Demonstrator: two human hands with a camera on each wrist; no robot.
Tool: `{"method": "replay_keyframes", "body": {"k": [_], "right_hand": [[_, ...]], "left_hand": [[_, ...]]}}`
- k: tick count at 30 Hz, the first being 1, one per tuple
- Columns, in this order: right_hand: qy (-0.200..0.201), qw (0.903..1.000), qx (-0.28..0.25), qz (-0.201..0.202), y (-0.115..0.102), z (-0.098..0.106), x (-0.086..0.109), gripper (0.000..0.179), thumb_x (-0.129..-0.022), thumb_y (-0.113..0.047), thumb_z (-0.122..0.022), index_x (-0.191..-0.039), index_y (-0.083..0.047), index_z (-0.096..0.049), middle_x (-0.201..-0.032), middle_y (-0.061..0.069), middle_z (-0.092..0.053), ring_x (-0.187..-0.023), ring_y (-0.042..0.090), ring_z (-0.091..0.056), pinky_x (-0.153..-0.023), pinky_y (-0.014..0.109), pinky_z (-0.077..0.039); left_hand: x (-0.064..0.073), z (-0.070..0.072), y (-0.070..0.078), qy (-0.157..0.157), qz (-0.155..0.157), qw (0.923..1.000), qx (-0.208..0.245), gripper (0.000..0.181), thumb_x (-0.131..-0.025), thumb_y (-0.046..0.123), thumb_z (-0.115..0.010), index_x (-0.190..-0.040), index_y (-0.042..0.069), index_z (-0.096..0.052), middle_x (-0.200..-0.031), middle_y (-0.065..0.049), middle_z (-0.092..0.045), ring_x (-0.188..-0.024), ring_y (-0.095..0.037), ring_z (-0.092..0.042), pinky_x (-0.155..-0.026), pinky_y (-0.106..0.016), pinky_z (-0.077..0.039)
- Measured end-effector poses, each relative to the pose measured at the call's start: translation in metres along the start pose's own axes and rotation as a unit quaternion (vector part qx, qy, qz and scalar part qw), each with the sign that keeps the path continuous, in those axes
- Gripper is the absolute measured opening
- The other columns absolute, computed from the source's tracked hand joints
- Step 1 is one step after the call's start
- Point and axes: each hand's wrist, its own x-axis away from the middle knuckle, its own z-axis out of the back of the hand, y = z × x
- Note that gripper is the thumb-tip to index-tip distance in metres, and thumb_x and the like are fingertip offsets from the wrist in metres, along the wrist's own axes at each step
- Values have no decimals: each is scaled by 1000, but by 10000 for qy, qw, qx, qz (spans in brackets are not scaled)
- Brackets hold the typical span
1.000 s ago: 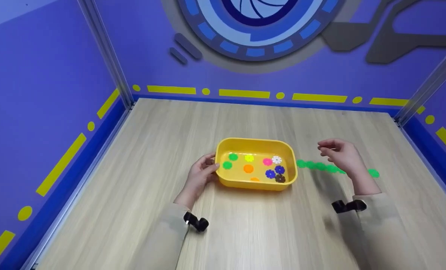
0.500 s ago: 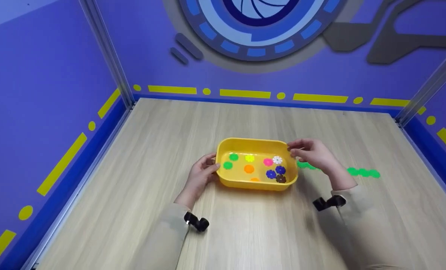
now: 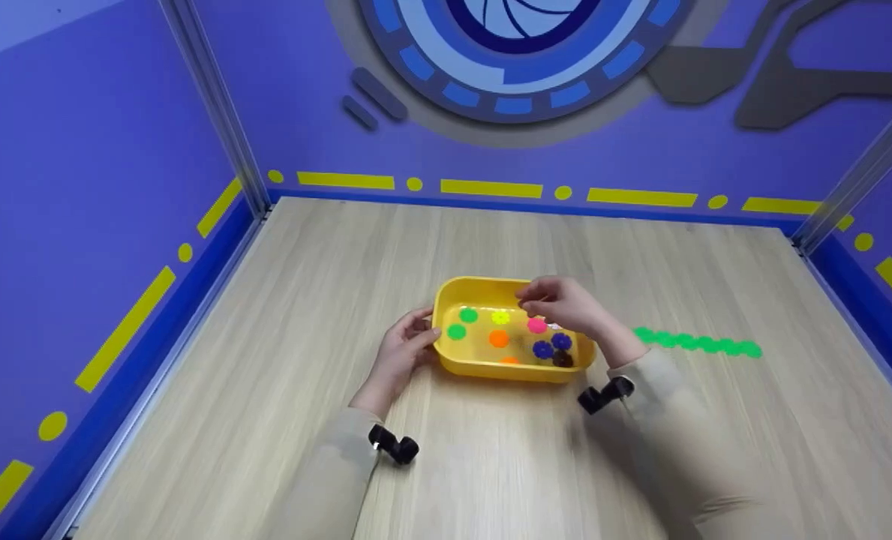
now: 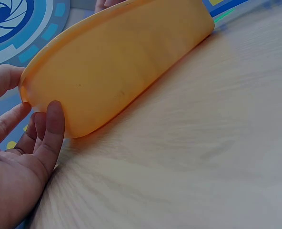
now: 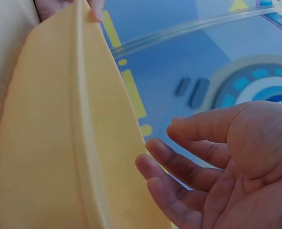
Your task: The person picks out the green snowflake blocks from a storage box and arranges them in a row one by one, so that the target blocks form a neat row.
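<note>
A yellow plastic tub [image 3: 468, 367] sits on the table, its left end held by my left hand [image 3: 400, 349] with the thumb at the rim. In the left wrist view, the fingers of that hand [image 4: 24, 167] curl about the tub's end [image 4: 107, 71]. My right hand [image 3: 566, 306] hovers over the tub's right half. Its fingers are loosely bent with nothing between them, as the right wrist view shows of the hand [image 5: 241, 162]. Inside the tub lie flower-shaped discs: green [image 3: 469, 315], yellow [image 3: 500, 318], orange [image 3: 499, 339], pink [image 3: 537, 325], blue [image 3: 542, 350] and brown [image 3: 563, 360]. The white one is mostly hidden.
Right of the tub, a row of green discs [image 3: 701, 343] stretches across the wooden table [image 3: 325, 300], partly behind the right forearm. Blue-purple panels [image 3: 100, 187] with yellow dashes enclose the table at the back and sides.
My right hand has moved left from above the green row, past the tub's right rim, to over the tub's inside. The left hand and the tub have stayed put.
</note>
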Motion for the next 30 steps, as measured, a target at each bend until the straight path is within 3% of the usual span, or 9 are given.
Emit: {"method": "replay_keyframes", "body": {"k": [7,16,21,30], "right_hand": [[-141,9997,218,48,-16,-21,-15,32,-100,-17,-66,-130,-5,-67,-121,13,-70,-112,38,-65,-91,32,-58],[-300,9976,506,370,-26,-52,-36,26,-97,-10,-70,-123,-6,-72,-116,11,-73,-101,25,-66,-96,38,-59],[-349,9945,721,679,-28,-66,-44,24,-94,-5,-71,-118,-3,-74,-114,12,-75,-103,26,-68,-96,40,-59],[-537,9926,964,508,-32,-86,-53,25,-91,-1,-73,-115,-2,-74,-116,14,-74,-108,28,-70,-101,42,-58]], "left_hand": [[0,-1,0,-46,-26,9999,90,51,-95,6,-67,-144,3,-54,-111,-5,-56,-89,-15,-60,-69,-26,-57],[0,0,-1,-99,-27,9999,84,50,-96,6,-66,-145,3,-54,-111,-5,-56,-90,-15,-60,-69,-26,-58],[0,0,-2,-123,-44,9998,133,51,-95,7,-66,-144,2,-54,-110,-4,-57,-88,-14,-61,-70,-26,-58],[-1,1,-1,-167,-26,9998,77,50,-97,8,-65,-145,4,-53,-115,-6,-57,-96,-16,-61,-73,-26,-58]]}}
